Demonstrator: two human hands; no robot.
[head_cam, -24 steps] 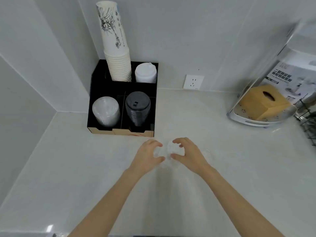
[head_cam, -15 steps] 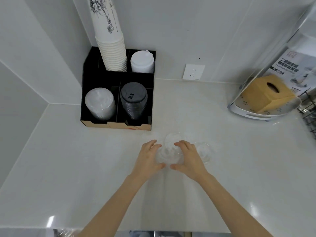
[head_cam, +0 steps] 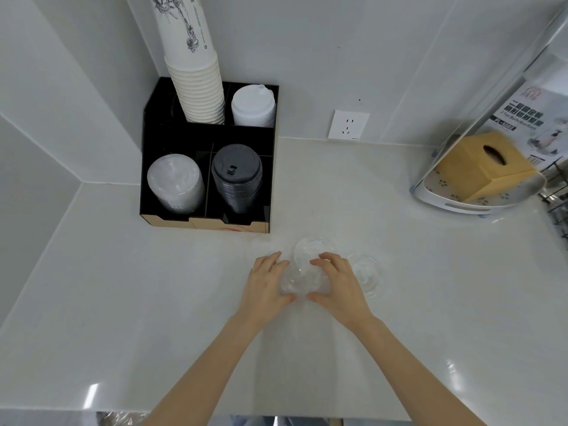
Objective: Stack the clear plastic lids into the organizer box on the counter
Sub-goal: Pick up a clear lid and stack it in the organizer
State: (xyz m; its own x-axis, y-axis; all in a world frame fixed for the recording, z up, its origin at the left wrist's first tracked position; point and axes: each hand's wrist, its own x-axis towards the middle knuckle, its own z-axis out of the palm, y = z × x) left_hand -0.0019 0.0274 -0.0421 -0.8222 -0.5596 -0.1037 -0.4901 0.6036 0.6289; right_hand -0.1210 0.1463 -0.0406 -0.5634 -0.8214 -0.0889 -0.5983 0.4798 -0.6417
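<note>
From my feed, both hands sit mid-frame on the glossy white surface (head_cam: pixel 123 302), the left hand (head_cam: pixel 266 287) and right hand (head_cam: pixel 338 287) cupped from either side around a small clump of clear lids (head_cam: pixel 299 279), fingers and thumbs pinching its edges. The lids are thin, round, glassy plastic, pretty hard to read against the white. One more clear lid (head_cam: pixel 310 249) tilts up just behind the fingertips and another (head_cam: pixel 365 272) lies flat right of the right hand. The organizer box (head_cam: pixel 147 155), matte black with a tan cardboard front edge, sits upper left: frosted lids (head_cam: pixel 175 182) in its front-left slot, ribbed black lids (head_cam: pixel 237 176) front-right, white lids (head_cam: pixel 253 107) and a tall paper cup stack (head_cam: pixel 196 75) behind. Compared with half a second ago the hands look basically unchanged, and the box has slid a bit higher in the frame
</note>
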